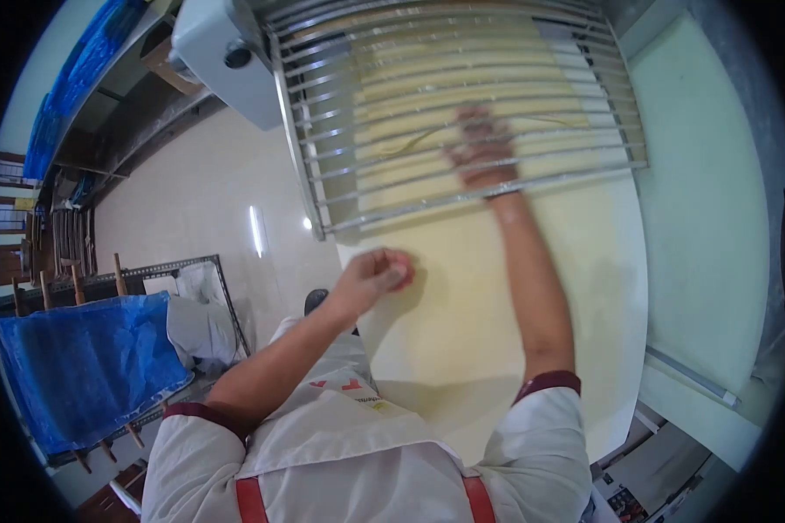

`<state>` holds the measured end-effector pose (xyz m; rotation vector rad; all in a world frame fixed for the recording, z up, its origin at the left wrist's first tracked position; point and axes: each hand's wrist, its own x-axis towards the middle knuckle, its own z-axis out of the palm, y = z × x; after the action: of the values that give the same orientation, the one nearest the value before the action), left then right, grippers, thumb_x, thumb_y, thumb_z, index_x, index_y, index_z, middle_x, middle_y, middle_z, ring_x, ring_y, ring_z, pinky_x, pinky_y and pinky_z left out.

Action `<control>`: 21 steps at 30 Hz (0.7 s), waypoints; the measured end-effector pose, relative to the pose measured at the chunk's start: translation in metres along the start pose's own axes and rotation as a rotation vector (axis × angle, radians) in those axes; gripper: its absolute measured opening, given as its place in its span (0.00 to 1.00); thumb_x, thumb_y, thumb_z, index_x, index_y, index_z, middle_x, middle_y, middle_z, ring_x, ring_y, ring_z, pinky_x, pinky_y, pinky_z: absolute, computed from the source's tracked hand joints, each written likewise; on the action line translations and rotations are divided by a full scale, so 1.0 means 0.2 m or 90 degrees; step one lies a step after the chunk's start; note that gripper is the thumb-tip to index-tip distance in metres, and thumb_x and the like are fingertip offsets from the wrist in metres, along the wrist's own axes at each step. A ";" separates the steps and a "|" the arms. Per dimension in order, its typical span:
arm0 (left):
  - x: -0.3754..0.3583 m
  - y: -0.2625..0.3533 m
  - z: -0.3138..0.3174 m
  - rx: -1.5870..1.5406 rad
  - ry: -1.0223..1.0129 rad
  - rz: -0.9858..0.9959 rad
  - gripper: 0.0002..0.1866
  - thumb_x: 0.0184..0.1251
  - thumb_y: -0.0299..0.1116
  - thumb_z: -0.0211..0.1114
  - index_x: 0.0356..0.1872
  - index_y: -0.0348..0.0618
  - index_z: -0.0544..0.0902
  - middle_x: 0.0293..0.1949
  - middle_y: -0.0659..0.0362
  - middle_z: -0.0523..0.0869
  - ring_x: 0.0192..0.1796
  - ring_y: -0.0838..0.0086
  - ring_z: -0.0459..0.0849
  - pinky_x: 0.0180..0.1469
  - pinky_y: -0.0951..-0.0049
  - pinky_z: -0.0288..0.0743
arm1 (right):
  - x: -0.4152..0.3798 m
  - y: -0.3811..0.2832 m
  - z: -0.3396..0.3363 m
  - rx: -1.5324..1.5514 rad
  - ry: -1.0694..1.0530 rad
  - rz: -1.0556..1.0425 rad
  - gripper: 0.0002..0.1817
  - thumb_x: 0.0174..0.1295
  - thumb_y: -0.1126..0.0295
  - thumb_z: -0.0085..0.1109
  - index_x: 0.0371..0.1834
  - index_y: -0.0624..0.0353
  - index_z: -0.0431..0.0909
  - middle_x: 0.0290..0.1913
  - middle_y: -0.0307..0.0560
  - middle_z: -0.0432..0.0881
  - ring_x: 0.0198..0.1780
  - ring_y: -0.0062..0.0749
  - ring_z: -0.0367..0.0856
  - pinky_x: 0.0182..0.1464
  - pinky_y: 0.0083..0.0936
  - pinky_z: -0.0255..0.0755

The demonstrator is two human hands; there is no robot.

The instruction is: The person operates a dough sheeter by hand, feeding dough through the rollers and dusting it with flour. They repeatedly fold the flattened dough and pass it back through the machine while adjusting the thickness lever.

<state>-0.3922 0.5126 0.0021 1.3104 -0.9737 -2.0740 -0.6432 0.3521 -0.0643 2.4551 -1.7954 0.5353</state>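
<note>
A wide pale yellow sheet, which looks like dough, lies along the flat bed and runs under a metal bar guard. My right hand reaches under the bars, over the sheet near a raised, curved edge. Motion blurs it, but its fingers look spread, with nothing seen in them. Above the sheet's left edge, just in front of the guard, my left hand is closed with its fingers curled. Its fingertips look pinkish; whether they pinch anything is hidden.
A grey machine housing with a black knob stands left of the guard. To the right is a pale green panel. Blue plastic sheeting covers a rack with wooden poles at lower left, beside the shiny tiled floor.
</note>
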 end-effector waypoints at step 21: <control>0.55 1.75 -2.09 0.424 0.202 0.621 0.19 0.72 0.38 0.52 0.57 0.34 0.72 0.49 0.53 0.80 0.51 0.72 0.76 0.55 0.74 0.67 | -0.30 -1.22 -0.40 -0.080 0.336 0.780 0.15 0.64 0.67 0.53 0.53 0.58 0.75 0.66 0.56 0.66 0.69 0.49 0.61 0.69 0.42 0.55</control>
<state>-0.0447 0.0876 0.0974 1.0388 -1.7615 -0.8050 -0.4511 0.5052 0.0320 0.7316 -2.6739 0.9159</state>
